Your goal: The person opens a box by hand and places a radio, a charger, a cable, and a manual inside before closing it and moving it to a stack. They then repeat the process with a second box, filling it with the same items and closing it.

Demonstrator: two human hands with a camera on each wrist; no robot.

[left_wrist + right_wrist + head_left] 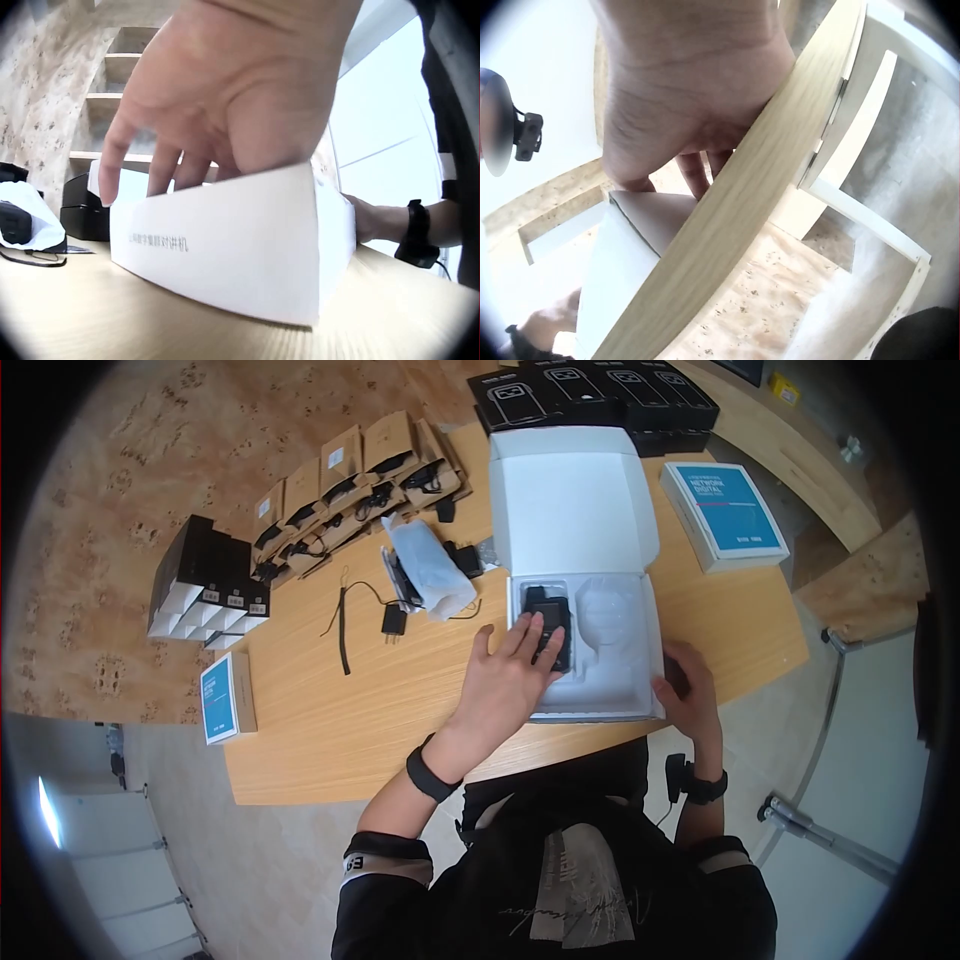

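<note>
A white box (648, 650) sits at the table's front edge, its lid (545, 505) raised at the back. Inside, a black walkie-talkie (549, 614) lies in the left recess of the moulded tray (605, 610). My left hand (510, 695) reaches over the front left of the box, its extended fingers resting on the walkie-talkie and covering its lower part. In the left wrist view, that hand (232, 97) has its fingers dipping behind the white box wall (217, 247). My right hand (693, 695) lies against the box's right side, thumb at the front right corner; in the right wrist view its fingers (694, 176) extend along that side.
A plastic-wrapped item (430, 565), a black adapter (394, 621) and a strap (342, 630) lie left of the box. Paper packets (335, 465) line the back left, near black boxes (205, 580). Closed blue-and-white boxes (735, 510) stand at both sides; more black boxes (600, 400) sit behind.
</note>
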